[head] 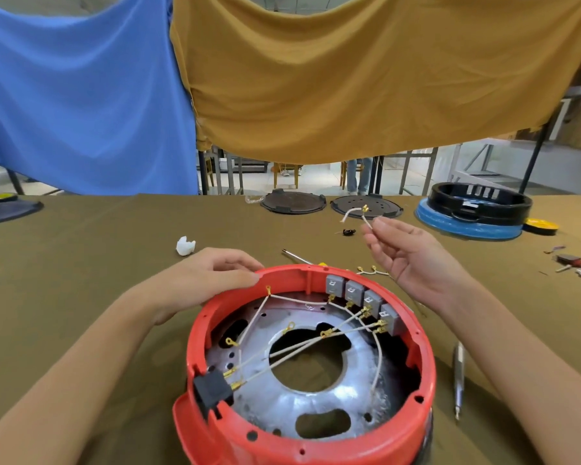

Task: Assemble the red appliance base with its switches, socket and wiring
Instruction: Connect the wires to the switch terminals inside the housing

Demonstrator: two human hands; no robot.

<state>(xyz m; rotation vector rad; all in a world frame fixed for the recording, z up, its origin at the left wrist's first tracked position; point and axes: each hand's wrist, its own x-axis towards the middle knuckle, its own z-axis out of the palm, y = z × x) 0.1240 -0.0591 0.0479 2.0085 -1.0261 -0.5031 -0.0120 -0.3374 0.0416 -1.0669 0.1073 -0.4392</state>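
The red appliance base (416,414) lies open side up in front of me, with a silver metal plate inside. Several grey switches (353,292) line its far right wall. A black socket (212,391) sits in its near left wall. White wires (302,350) with gold terminals cross the inside. My left hand (198,280) rests on the base's far left rim, fingers over the edge. My right hand (413,260) is raised above the table beyond the base and pinches a short white wire (356,213) with gold terminals.
A screwdriver (458,380) lies right of the base and another tool (296,257) behind it. Loose wires (371,271), a white scrap (185,246), two dark discs (292,202), a black ring on a blue base (477,209) and small parts (574,263) lie on the olive table.
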